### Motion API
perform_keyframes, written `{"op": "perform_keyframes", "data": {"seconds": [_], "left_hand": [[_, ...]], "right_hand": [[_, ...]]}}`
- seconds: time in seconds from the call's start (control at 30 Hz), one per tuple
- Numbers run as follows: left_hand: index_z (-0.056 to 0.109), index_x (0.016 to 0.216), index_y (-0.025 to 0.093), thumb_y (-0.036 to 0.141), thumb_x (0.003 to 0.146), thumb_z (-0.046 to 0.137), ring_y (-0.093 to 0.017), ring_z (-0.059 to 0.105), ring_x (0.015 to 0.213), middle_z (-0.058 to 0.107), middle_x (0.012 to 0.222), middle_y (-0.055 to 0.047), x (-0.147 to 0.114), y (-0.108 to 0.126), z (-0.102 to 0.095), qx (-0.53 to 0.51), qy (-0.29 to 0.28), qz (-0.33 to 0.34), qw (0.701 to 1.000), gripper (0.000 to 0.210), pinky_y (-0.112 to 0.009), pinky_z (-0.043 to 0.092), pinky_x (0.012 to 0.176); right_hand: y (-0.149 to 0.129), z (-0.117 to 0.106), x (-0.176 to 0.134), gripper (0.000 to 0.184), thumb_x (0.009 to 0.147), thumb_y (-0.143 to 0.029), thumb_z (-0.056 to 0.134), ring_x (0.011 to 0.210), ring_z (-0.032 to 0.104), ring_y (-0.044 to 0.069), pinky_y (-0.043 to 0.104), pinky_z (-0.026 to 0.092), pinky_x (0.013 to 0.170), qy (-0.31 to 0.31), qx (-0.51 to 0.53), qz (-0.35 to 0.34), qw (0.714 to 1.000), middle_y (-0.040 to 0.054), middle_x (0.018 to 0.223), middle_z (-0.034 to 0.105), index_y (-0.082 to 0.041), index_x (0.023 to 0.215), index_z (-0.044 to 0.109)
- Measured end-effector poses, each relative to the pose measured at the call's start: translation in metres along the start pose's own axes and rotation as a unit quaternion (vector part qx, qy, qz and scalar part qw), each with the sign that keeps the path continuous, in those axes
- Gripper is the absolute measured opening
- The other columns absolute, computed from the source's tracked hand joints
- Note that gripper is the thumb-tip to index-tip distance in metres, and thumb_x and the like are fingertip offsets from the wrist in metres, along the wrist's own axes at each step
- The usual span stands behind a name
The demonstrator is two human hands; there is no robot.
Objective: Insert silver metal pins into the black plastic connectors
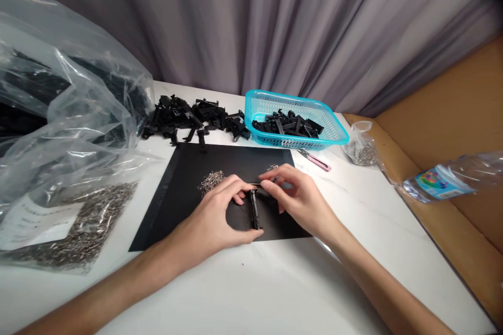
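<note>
Between the thumb and fingers of my left hand (220, 214) a slim black plastic part (255, 210) is gripped by its two ends, over a black mat (165, 204). My right hand (298, 193) pinches a thin metal pin (255, 184) at the part's far end, close to my left fingertips. Just beyond my left hand lies a pile of small metal pieces (211, 180). A smaller heap of metal pieces (273, 167) shows partly behind my right fingers.
Black plastic parts (176, 115) are heaped at the back, beside a blue basket (341, 136) holding more. Pink-handled snippers (316, 160) lie before it. Clear bags (98, 235) crowd the left. On the right are a small bag of metal pieces (363, 152) and a plastic bottle (444, 183).
</note>
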State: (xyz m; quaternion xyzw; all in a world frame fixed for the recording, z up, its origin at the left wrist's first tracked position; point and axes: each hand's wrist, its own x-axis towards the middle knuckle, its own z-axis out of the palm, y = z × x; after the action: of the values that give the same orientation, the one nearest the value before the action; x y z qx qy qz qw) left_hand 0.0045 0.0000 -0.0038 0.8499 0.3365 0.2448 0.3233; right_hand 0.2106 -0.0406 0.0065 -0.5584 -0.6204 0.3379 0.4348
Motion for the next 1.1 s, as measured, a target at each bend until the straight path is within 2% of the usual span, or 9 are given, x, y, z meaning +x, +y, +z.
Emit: {"op": "perform_keyframes", "data": {"seconds": [0.1,0.2,0.3,0.43,0.53,0.63,0.73,0.9,1.1], "left_hand": [[0.063,0.118,0.025,0.032,0.070,0.086,-0.018,0.059,0.091,0.060,0.103,0.000,-0.002,-0.002,0.000,0.004,0.002,0.007,1.000,0.053,-0.031,0.053,0.082],[0.063,0.120,0.025,0.031,0.071,0.085,-0.017,0.060,0.092,0.061,0.105,0.000,-0.002,-0.003,0.000,0.007,0.001,0.012,1.000,0.054,-0.031,0.054,0.083],[0.063,0.121,0.026,0.030,0.071,0.085,-0.018,0.061,0.095,0.062,0.110,0.000,-0.002,-0.003,0.000,0.009,0.003,0.013,1.000,0.055,-0.031,0.054,0.084],[0.062,0.122,0.025,0.032,0.072,0.085,-0.018,0.062,0.094,0.062,0.110,-0.001,-0.002,-0.004,0.000,0.019,0.004,0.012,1.000,0.056,-0.032,0.055,0.086],[0.061,0.122,0.025,0.033,0.072,0.085,-0.018,0.062,0.092,0.061,0.109,-0.001,-0.003,-0.007,0.001,0.031,0.012,0.020,0.999,0.056,-0.033,0.056,0.084],[0.060,0.124,0.025,0.035,0.074,0.085,-0.018,0.062,0.093,0.060,0.110,-0.002,-0.004,-0.009,0.002,0.034,0.010,0.026,0.999,0.056,-0.033,0.056,0.086],[0.060,0.124,0.025,0.034,0.074,0.085,-0.018,0.063,0.094,0.061,0.111,-0.002,-0.004,-0.009,0.002,0.031,0.012,0.026,0.999,0.057,-0.033,0.056,0.086],[0.060,0.125,0.025,0.035,0.075,0.084,-0.018,0.063,0.094,0.061,0.111,-0.002,-0.002,-0.008,0.002,0.035,0.010,0.025,0.999,0.056,-0.033,0.056,0.087],[0.058,0.127,0.026,0.040,0.077,0.083,-0.019,0.063,0.096,0.060,0.113,-0.002,-0.003,-0.010,0.003,0.040,0.003,0.022,0.999,0.058,-0.034,0.056,0.088]], "right_hand": [[0.007,-0.007,0.000,0.015,0.093,-0.017,0.069,0.074,0.061,0.015,0.031,0.056,0.068,0.020,-0.160,-0.061,0.985,0.0059,0.105,0.066,-0.021,0.108,0.072],[0.013,-0.007,0.000,0.016,0.095,-0.009,0.063,0.089,0.063,0.020,0.035,0.055,0.080,-0.012,-0.239,-0.089,0.967,0.0063,0.104,0.067,-0.021,0.105,0.068],[0.014,-0.002,-0.001,0.017,0.100,-0.010,0.052,0.096,0.065,0.024,0.036,0.055,0.078,-0.046,-0.304,-0.090,0.947,0.0084,0.103,0.067,-0.020,0.107,0.064],[0.010,-0.001,-0.002,0.025,0.105,-0.016,0.042,0.101,0.065,0.027,0.037,0.056,0.073,-0.066,-0.362,-0.099,0.925,0.0140,0.116,0.063,-0.018,0.125,0.057],[0.010,-0.007,0.001,0.025,0.107,-0.019,0.040,0.098,0.066,0.025,0.037,0.056,0.077,-0.050,-0.317,-0.105,0.941,0.0128,0.116,0.060,-0.020,0.124,0.058],[0.015,-0.017,0.007,0.023,0.109,-0.025,0.039,0.091,0.065,0.020,0.035,0.054,0.082,-0.016,-0.210,-0.096,0.973,0.0085,0.108,0.061,-0.021,0.108,0.062],[0.024,-0.024,0.013,0.024,0.109,-0.037,0.042,0.075,0.062,0.017,0.031,0.053,0.070,-0.006,-0.081,-0.057,0.995,0.0035,0.089,0.062,-0.022,0.102,0.058],[0.032,-0.028,0.016,0.026,0.104,-0.048,0.053,0.071,0.065,0.016,0.031,0.055,0.068,-0.004,0.075,-0.022,0.997,0.0014,0.083,0.068,-0.023,0.096,0.051],[0.030,-0.028,0.016,0.028,0.102,-0.052,0.054,0.072,0.069,0.017,0.031,0.054,0.068,0.021,0.095,-0.005,0.995,0.0023,0.083,0.075,-0.026,0.098,0.046]]}}
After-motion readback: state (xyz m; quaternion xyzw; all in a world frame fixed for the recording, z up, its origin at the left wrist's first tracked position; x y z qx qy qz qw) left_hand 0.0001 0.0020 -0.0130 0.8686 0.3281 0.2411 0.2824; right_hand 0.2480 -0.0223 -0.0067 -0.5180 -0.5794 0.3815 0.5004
